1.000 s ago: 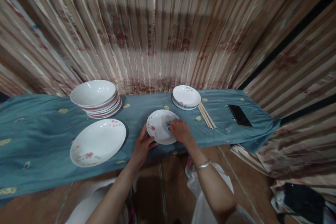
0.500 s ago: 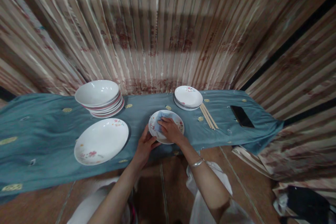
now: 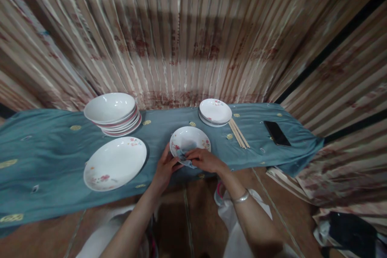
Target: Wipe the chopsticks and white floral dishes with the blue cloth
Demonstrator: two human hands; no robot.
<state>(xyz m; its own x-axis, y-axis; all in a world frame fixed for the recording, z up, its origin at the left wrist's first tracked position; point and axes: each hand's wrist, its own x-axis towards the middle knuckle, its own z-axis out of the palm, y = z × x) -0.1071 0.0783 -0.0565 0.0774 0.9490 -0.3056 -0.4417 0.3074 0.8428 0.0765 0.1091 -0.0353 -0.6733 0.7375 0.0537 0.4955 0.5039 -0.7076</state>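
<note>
A small white plate (image 3: 191,134) with floral patterns lies near the front edge of the cloth-covered table. My left hand (image 3: 165,167) grips its lower left rim, thumb at the edge. My right hand (image 3: 205,160) is closed on a bluish cloth (image 3: 185,158), pressed against the plate's near rim. To the left lies a large oval floral plate (image 3: 116,163). Behind it rises a stack of white bowls and plates (image 3: 111,109).
A stack of small floral plates (image 3: 215,111) stands at the back, with several wooden chopsticks (image 3: 238,133) beside it. A black phone (image 3: 276,133) lies farther right on the blue-green tablecloth (image 3: 169,115). A pleated curtain (image 3: 181,36) hangs behind the table.
My right hand has brought the cloth from the upper middle of the small plate down to its near rim. The left hand keeps its hold on the plate.
</note>
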